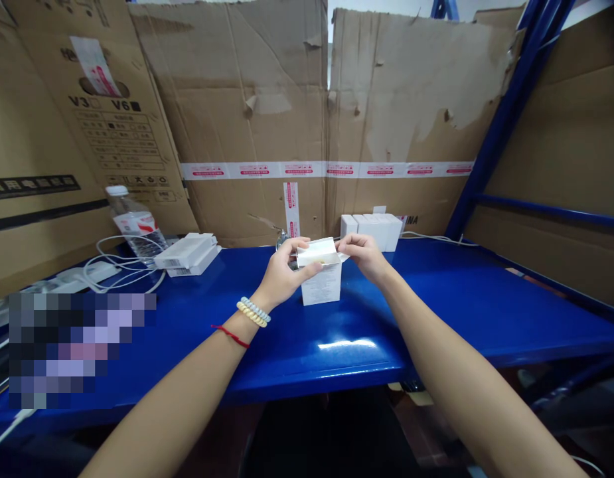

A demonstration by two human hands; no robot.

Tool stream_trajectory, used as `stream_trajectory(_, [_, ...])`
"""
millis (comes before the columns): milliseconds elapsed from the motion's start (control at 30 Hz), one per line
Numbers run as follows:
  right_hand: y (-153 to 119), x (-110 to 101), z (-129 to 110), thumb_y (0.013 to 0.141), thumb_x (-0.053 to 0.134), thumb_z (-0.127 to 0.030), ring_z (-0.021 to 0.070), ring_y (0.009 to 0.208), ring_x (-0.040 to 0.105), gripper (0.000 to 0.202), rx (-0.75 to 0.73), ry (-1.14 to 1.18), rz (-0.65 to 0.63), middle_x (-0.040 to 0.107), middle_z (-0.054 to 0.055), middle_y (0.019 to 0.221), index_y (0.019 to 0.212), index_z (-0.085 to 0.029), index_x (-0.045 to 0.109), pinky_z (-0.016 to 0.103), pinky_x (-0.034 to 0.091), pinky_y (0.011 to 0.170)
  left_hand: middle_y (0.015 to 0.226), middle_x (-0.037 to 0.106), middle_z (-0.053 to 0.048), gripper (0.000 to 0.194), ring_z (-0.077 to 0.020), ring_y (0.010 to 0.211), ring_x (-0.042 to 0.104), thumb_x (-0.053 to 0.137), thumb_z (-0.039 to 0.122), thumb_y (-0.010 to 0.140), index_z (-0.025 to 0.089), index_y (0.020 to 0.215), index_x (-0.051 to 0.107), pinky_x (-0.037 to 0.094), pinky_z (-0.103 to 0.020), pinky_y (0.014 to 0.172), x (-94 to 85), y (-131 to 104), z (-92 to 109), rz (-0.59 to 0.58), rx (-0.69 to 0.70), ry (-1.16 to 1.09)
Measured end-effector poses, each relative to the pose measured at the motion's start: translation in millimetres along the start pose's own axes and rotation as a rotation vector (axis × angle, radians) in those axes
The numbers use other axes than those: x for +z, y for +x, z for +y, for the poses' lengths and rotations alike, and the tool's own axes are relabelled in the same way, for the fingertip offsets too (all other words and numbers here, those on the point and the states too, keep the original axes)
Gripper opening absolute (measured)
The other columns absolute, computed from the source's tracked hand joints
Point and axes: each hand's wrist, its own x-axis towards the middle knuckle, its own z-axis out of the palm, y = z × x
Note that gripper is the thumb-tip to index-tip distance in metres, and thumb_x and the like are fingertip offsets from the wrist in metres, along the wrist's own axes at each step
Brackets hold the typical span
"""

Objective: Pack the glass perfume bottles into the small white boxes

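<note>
A small white box (321, 285) with printed text on its front stands upright on the blue table (212, 332), its top flap raised. My left hand (287, 269) grips the box's upper left side, thumb across the front edge. On the other side, my right hand (362, 253) pinches a white flap at the top right corner of the box. The inside of the box is mostly hidden from this angle.
Several white boxes (374, 232) stand behind my right hand. At the left are stacked white boxes (190, 253), a plastic bottle (136, 226), white cables and a power strip. Cardboard sheets (247, 119) line the back; a blue post rises at right.
</note>
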Motion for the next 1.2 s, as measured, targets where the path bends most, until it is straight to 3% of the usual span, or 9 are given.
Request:
stream_trajectory(100, [-2.0, 1.6, -1.6, 0.055, 0.073, -0.028, 0.0103, 0.057, 0.051, 0.018, 0.005, 0.007, -0.027, 0.059, 0.001, 0.060, 0.059, -0.015, 0.061, 0.026, 0.039, 0.057, 0.128, 0.056, -0.014, 0.044, -0.0223, 0.108, 0.059, 0.074, 0.044, 0.071, 0.016, 0.098, 0.055, 0.049, -0.035, 0.087, 0.2, 0.8, 0.0, 0.023, 0.026, -0.008])
stream_trajectory(300, [-4.0, 3.0, -3.7, 0.054, 0.072, -0.026, 0.0105, 0.056, 0.053, 0.016, 0.016, 0.035, -0.075, 0.060, 0.001, 0.059, 0.061, -0.014, 0.064, 0.026, 0.040, 0.056, 0.127, 0.057, -0.014, 0.035, -0.0186, 0.100, 0.062, 0.070, 0.039, 0.075, 0.015, 0.095, 0.055, 0.050, -0.032, 0.082, 1.7, 2.3, 1.0, 0.070, 0.040, -0.043])
stream_trajectory(633, [-3.9, 3.5, -5.7, 0.055, 0.069, -0.033, 0.0123, 0.055, 0.053, 0.021, 0.040, 0.059, -0.079, 0.059, 0.002, 0.058, 0.063, -0.014, 0.066, 0.028, 0.042, 0.056, 0.120, 0.057, -0.012, 0.042, -0.0133, 0.085, 0.062, 0.069, 0.035, 0.073, 0.016, 0.104, 0.048, 0.052, -0.026, 0.069, 4.3, 5.9, 6.9, 0.108, -0.067, -0.176])
stream_trajectory(800, [-4.1, 4.4, -7.6, 0.059, 0.059, -0.040, 0.0143, 0.056, 0.051, 0.026, 0.028, 0.091, -0.099, 0.057, 0.005, 0.059, 0.063, -0.015, 0.066, 0.030, 0.041, 0.055, 0.123, 0.055, -0.013, 0.040, -0.0159, 0.094, 0.060, 0.065, 0.034, 0.074, 0.016, 0.104, 0.045, 0.050, -0.026, 0.070, 3.6, 7.7, 5.4, 0.139, -0.134, -0.199])
stream_trajectory(1200, [-3.6, 5.6, -7.6, 0.057, 0.062, -0.040, 0.0140, 0.057, 0.051, 0.026, 0.051, 0.089, -0.074, 0.057, 0.004, 0.060, 0.063, -0.015, 0.066, 0.028, 0.041, 0.054, 0.119, 0.052, -0.012, 0.053, -0.0117, 0.082, 0.058, 0.064, 0.035, 0.076, 0.017, 0.120, 0.040, 0.049, -0.025, 0.069, 3.3, 8.0, 5.4, 0.138, -0.257, -0.132])
